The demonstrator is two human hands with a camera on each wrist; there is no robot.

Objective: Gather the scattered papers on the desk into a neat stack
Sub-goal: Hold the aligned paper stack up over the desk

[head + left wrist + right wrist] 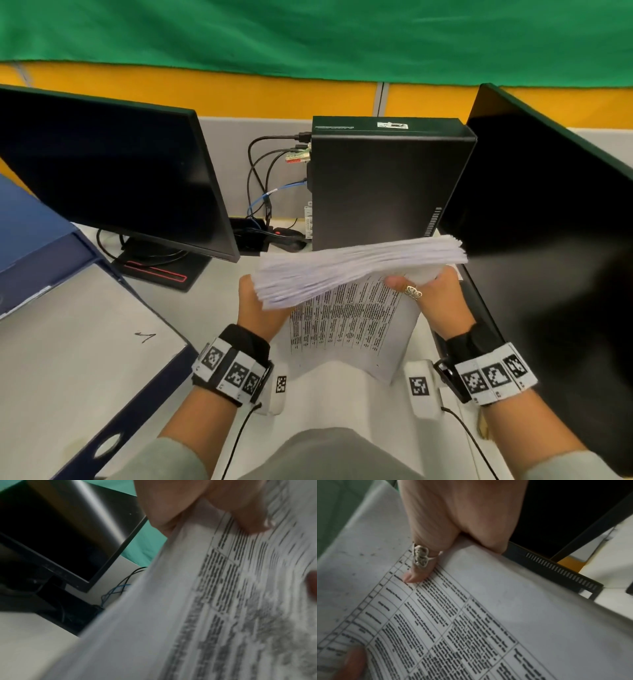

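A thick stack of white papers (359,267) is held upright above the desk, its top edges fanned and blurred. The front sheet (346,322) is printed with a table and faces me. My left hand (257,305) grips the stack's left side, thumb on the printed sheet (240,601). My right hand (431,294), with a ring on the thumb, grips the right side. In the right wrist view that thumb presses on the printed sheet (471,615). The fingers behind the stack are hidden.
A dark monitor (113,181) stands at the left, a black computer case (383,185) behind the papers, and a second monitor (548,222) close on the right. A blue binder (75,342) lies at the left. Cables (263,192) hang by the case.
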